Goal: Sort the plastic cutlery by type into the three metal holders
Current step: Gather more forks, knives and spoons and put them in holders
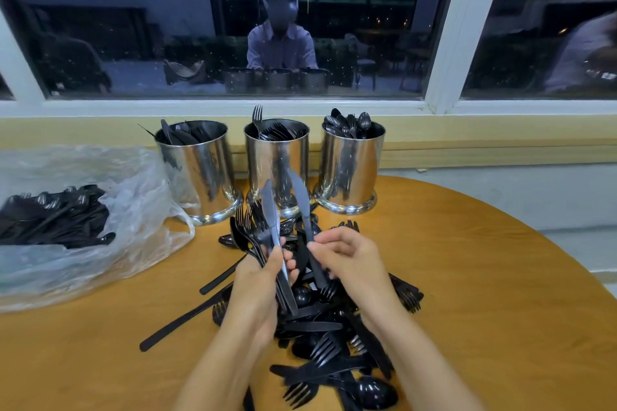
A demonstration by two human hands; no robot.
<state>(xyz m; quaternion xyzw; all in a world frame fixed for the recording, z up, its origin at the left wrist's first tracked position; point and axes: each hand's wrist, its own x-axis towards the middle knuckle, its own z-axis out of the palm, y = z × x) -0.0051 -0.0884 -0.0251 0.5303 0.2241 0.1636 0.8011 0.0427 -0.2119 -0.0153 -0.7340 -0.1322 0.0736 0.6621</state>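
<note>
Now | left hand (pixel 258 284) grips cutlery bunch (pixel 268 207), tips above grip | right hand (pixel 350 260) pinches knife (pixel 300 197) by handle

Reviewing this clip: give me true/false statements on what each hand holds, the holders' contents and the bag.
1. The right hand pinches a black plastic knife. True.
2. The rightmost shiny metal holder contains forks. False: it holds black spoons.
3. The left hand is empty. False: it grips several black utensils.
4. A clear plastic bag of black cutlery lies left of the leftmost metal holder. True.
</note>
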